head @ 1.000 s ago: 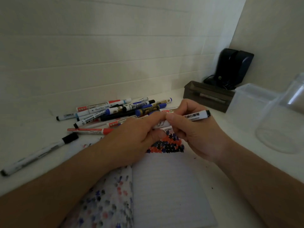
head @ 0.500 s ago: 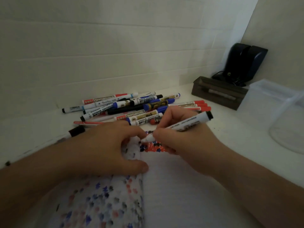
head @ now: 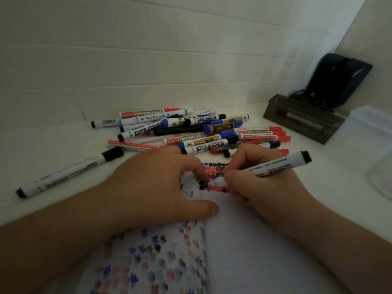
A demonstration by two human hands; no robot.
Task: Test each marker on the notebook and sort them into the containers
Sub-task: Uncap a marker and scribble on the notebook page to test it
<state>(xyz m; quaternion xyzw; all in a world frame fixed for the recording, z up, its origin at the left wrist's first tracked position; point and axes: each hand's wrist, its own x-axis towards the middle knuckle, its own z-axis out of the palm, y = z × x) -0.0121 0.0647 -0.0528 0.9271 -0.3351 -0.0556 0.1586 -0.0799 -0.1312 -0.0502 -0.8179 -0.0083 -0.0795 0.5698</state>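
Several markers in the pile read "WHITEBOARD MARKER"; one seems to read "Touch Hue".

We see a dim, underexposed scene with a greyish cast and soft, even light; no bright source shows. The wall is brightest at the upper middle and darkens toward the corners of the frame. Both forearms at the bottom fall into deep shadow. The wide lens bends the wall's horizontal lines and stretches things near the edges. The pile of markers at the desk's far edge is fairly sharp, its printing partly legible. The spotted notebook page near the bottom is blurred, and the clear container at the right edge looks hazy.
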